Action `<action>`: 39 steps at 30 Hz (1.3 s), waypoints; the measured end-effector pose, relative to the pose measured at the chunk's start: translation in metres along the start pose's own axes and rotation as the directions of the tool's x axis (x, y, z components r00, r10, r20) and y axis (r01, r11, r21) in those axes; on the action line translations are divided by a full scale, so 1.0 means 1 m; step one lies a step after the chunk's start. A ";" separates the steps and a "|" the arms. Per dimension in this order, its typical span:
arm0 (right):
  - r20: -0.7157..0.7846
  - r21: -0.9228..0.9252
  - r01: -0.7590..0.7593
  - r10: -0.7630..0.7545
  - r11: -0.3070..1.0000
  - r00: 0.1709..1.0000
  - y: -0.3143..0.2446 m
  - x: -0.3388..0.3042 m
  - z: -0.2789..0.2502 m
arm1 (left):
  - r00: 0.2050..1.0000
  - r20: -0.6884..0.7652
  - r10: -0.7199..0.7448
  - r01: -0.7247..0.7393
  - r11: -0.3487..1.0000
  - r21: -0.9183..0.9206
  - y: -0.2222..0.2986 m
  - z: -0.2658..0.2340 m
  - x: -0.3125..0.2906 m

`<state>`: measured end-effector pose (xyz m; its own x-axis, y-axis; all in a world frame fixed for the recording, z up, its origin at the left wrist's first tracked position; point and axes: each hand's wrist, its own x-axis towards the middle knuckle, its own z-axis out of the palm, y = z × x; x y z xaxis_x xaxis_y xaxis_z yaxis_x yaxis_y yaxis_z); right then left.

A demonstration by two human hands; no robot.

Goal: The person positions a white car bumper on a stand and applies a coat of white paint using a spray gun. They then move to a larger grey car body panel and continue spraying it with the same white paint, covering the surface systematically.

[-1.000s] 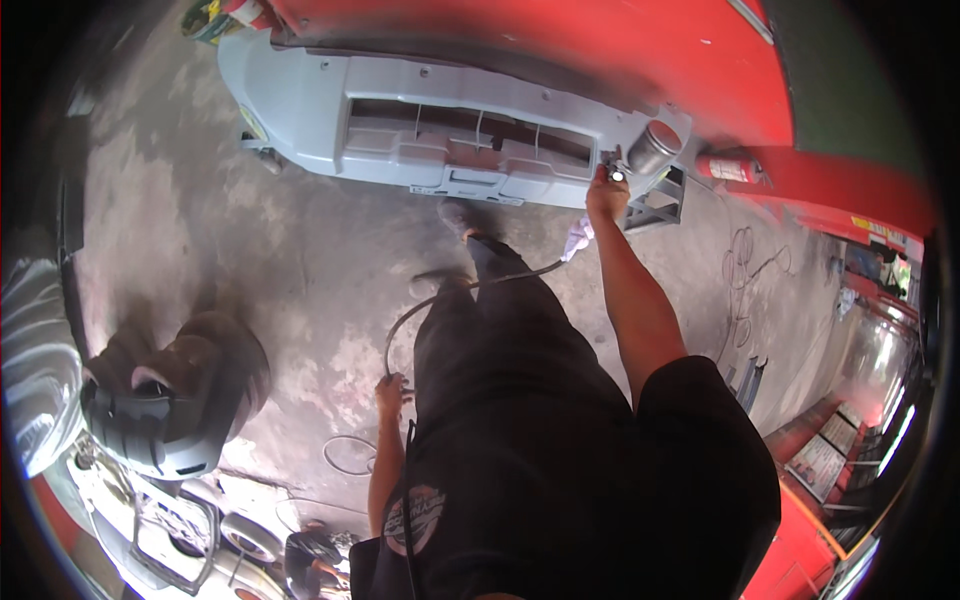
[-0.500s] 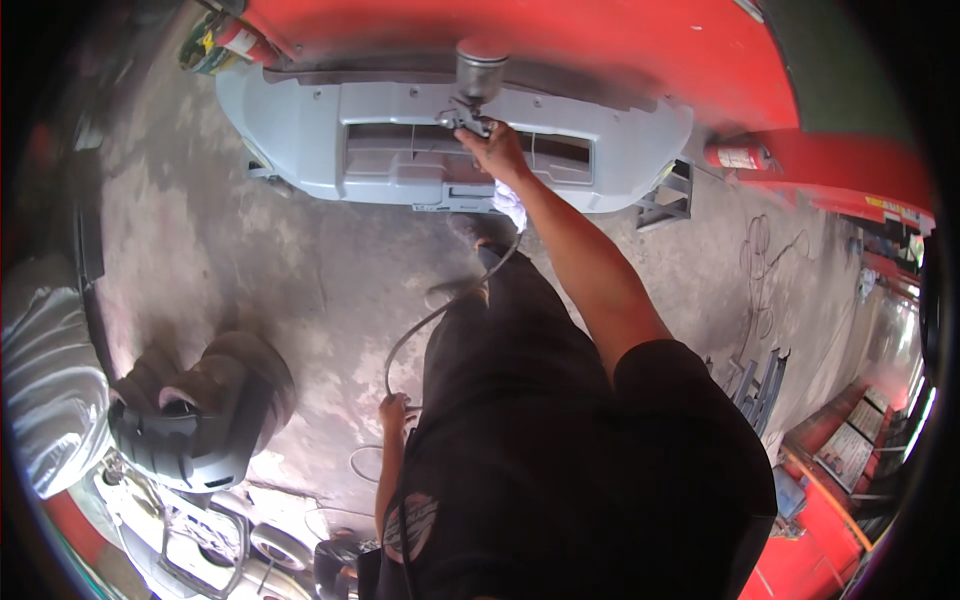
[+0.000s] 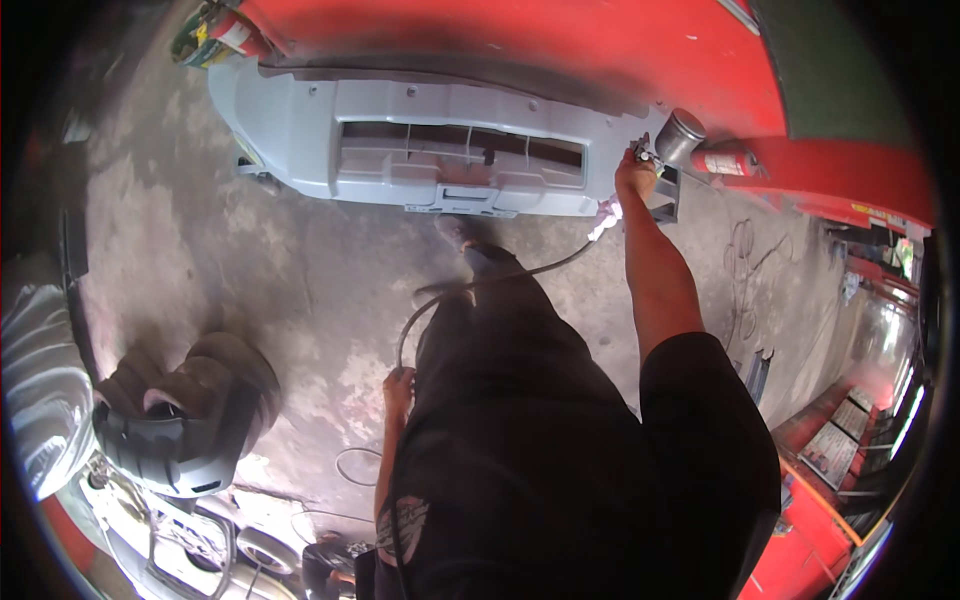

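Observation:
A spray gun with a metal cup is gripped in my right hand, held at the right end of a light grey car bumper. The cup tilts to the right. A crumpled cloth is wrapped below the grip, where a dark air hose joins. My left hand is closed around this hose by my left side, which runs on down past my body. The bumper rests on dark stands, its wide slotted opening facing me.
A red wall rises behind the bumper. Fire extinguishers stand at its left and right. A dark bumper part and silvery wrapped sheeting lie at left. Looped hose lies on the concrete floor at right.
My right hand has swung the spray gun from the bumper's middle to its right end, tilting the cup from upright to rightward. The hose followed; my left hand keeps hold of it, slightly higher.

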<state>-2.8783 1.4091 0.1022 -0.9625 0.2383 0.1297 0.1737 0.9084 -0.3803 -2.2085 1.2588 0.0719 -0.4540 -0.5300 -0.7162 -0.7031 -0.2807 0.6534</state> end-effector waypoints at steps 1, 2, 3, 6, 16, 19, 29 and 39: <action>0.006 -0.009 0.024 -0.024 1.000 1.000 -0.001 -0.001 0.002 | 0.999 0.004 -0.035 0.035 0.999 -0.023 -0.004 0.001 0.000; 0.022 -0.007 0.050 -0.050 0.999 0.999 -0.012 -0.011 0.004 | 0.998 -0.005 -0.070 0.070 0.997 -0.044 -0.007 -0.002 -0.001; 0.039 0.007 0.076 -0.076 0.997 0.996 -0.029 -0.022 0.009 | 0.999 0.000 -0.043 0.043 0.994 -0.096 -0.015 -0.004 -0.001; 0.266 0.159 0.101 -0.141 0.982 0.954 -0.084 -0.063 0.024 | 0.922 -0.011 -0.387 0.364 0.877 -0.313 -0.032 -0.013 -0.001; 0.582 0.675 0.464 -0.801 0.574 0.144 -0.316 -0.221 0.019 | 0.862 -0.226 -0.453 0.326 0.838 -0.438 -0.053 -0.011 -0.053; 0.600 0.682 0.582 -0.794 0.443 -0.099 -0.361 -0.229 0.023 | 0.914 -0.244 -0.324 0.212 0.895 -0.392 -0.039 0.015 -0.049; 0.391 0.510 0.725 -0.876 0.463 0.284 -0.496 -0.223 0.082 | 0.900 -0.435 0.003 0.019 0.999 0.046 0.002 0.078 -0.014; 0.568 0.645 0.720 -0.791 0.256 -0.228 -0.422 -0.295 0.074 | 0.853 -0.416 -0.315 0.223 0.941 -0.257 0.040 0.062 -0.034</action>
<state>-2.6830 0.9299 0.1565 -0.0363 -0.9678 -0.2491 -0.7832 0.1824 -0.5945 -2.2552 1.3146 0.1072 0.0620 -0.6963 -0.7150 -0.6218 -0.5874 0.5181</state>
